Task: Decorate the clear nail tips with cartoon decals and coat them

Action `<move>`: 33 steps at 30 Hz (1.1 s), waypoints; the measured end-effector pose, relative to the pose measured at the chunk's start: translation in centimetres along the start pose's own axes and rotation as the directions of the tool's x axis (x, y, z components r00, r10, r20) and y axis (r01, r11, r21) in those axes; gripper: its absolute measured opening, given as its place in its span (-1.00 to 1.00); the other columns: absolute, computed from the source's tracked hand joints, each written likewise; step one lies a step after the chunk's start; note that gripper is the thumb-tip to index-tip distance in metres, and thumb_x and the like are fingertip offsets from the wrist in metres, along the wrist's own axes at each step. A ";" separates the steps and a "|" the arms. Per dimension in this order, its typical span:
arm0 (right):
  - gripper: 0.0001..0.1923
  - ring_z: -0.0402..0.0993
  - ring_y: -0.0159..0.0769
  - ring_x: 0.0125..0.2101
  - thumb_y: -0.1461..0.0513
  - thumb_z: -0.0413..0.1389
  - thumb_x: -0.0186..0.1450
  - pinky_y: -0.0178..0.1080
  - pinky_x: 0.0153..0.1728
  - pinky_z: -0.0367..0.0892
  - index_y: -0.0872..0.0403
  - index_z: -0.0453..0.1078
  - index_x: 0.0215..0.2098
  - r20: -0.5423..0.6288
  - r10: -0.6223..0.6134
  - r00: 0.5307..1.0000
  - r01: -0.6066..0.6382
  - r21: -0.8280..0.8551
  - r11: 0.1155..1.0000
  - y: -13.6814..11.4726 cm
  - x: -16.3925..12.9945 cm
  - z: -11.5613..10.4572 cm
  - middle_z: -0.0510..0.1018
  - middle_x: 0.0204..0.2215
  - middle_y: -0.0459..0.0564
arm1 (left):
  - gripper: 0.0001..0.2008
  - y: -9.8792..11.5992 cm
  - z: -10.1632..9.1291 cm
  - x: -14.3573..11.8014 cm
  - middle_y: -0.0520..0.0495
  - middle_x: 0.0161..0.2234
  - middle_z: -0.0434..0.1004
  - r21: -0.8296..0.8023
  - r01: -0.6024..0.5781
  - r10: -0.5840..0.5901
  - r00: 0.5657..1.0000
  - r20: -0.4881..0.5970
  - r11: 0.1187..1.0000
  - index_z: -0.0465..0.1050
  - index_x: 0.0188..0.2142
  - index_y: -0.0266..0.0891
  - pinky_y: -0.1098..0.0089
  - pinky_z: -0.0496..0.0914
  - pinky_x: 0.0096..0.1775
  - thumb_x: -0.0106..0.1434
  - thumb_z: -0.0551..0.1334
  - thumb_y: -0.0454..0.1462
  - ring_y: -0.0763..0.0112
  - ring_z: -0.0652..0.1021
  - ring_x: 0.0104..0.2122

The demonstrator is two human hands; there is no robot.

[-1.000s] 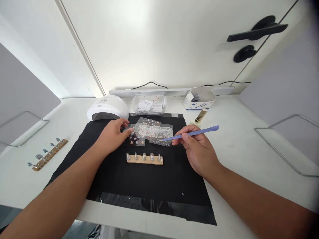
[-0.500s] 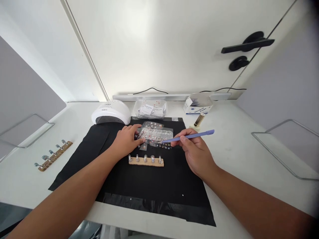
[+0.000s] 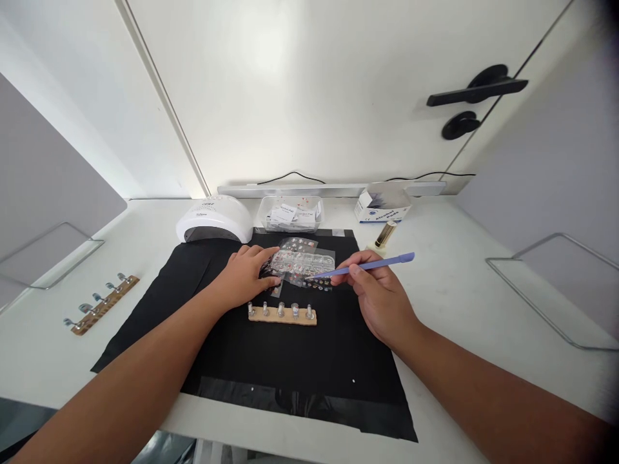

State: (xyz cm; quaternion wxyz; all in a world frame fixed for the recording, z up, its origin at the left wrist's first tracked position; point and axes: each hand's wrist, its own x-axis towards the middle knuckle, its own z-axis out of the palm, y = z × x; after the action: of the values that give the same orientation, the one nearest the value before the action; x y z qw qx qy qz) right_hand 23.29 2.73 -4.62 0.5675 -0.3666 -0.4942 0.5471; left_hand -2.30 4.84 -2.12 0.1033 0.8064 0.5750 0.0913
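My right hand (image 3: 374,293) pinches slim purple tweezers (image 3: 387,261), their pointed tip over the nail sticker sheets (image 3: 302,243) on the black mat (image 3: 309,361). A clear compartment case (image 3: 322,259) with small decorations lies among the overlapping sheets. At the left edge of this pile rests my left hand (image 3: 244,274), index finger and thumb spread apart and touching the sheets. Nearer to me, a wooden strip (image 3: 283,316) carries several clear nail tips on short stands, upright in a row.
A white nail lamp (image 3: 215,219) stands back left, beside a clear tub (image 3: 290,214) of alcohol pad packets. An alcohol pads box (image 3: 382,205) and a gold-capped bottle (image 3: 385,233) stand back right. Another strip of nail tips (image 3: 104,304) lies left of the mat.
My left index finger and thumb have spread a little wider at the pile's edge. The tweezers stay over the sheets, almost unmoved; the view has shifted slightly.
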 end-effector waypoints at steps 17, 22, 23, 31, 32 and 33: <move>-0.89 0.48 -0.36 -0.40 0.13 0.18 0.28 -0.18 -0.19 0.35 -0.03 0.37 -0.34 -0.009 0.014 1.000 -0.014 0.033 0.999 0.1 0.1 -0.1 0.53 -0.45 -0.18 | -0.18 -1.4 -1.0 -0.5 -0.31 0.08 0.37 0.072 0.201 -0.204 0.978 0.038 0.977 0.11 0.36 -0.20 0.03 0.29 0.11 0.18 0.25 0.04 -0.14 0.39 0.10; -0.89 0.47 -0.36 -0.40 0.13 0.17 0.29 -0.18 -0.20 0.34 -0.03 0.37 -0.34 -0.002 0.005 1.000 -0.005 0.030 1.000 0.2 0.1 -0.1 0.55 -0.45 -0.19 | -0.15 -1.3 -0.9 -0.3 -0.23 0.03 0.41 -0.061 0.185 -0.181 0.981 0.063 0.981 0.14 0.34 -0.15 0.19 0.39 -0.01 0.11 0.32 0.00 0.03 0.51 -0.04; -0.88 0.47 -0.36 -0.40 0.13 0.18 0.29 -0.18 -0.20 0.34 -0.03 0.37 -0.34 -0.003 0.003 1.000 -0.003 0.029 1.000 0.2 0.1 -0.1 0.55 -0.45 -0.19 | -0.14 -1.3 -0.8 -0.3 -0.21 0.00 0.43 -0.089 0.183 -0.178 0.982 0.061 0.979 0.15 0.33 -0.15 0.21 0.39 -0.03 0.09 0.34 0.00 0.04 0.51 -0.05; -0.87 0.48 -0.33 -0.40 0.12 0.19 0.28 -0.16 -0.21 0.35 -0.02 0.37 -0.33 -0.009 -0.014 1.000 0.014 0.031 0.999 0.1 0.0 -0.2 0.55 -0.46 -0.17 | -0.30 -1.5 -0.6 -0.1 0.04 -0.37 0.38 -0.345 0.211 -0.226 0.974 -0.002 0.915 0.27 0.22 -0.25 0.37 0.32 -0.36 0.09 0.32 -0.15 0.37 0.44 -0.45; -0.87 0.48 -0.33 -0.40 0.13 0.19 0.28 -0.16 -0.22 0.35 -0.02 0.37 -0.33 -0.011 -0.017 1.000 0.017 0.032 0.999 0.1 0.1 -0.2 0.55 -0.46 -0.17 | -0.43 -1.6 -0.8 -0.1 0.08 -0.44 0.34 -0.374 0.213 -0.231 0.973 -0.002 0.903 0.38 0.12 -0.27 0.39 0.29 -0.39 0.10 0.30 -0.17 0.39 0.41 -0.49; -0.87 0.48 -0.33 -0.41 0.13 0.19 0.28 -0.16 -0.22 0.35 -0.01 0.37 -0.34 -0.014 -0.020 1.000 0.020 0.033 0.999 0.1 0.2 -0.2 0.55 -0.46 -0.17 | -0.57 -1.6 -0.9 -0.2 0.10 -0.49 0.31 -0.401 0.212 -0.232 0.973 -0.001 0.891 0.47 -0.03 -0.29 0.40 0.25 -0.42 0.10 0.28 -0.18 0.41 0.37 -0.52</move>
State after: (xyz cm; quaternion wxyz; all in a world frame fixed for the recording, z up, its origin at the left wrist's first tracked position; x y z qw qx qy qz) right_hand 23.48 2.93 -4.71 0.5825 -0.3559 -0.4847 0.5470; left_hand -4.08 5.25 -1.72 0.2611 0.6951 0.6349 0.2136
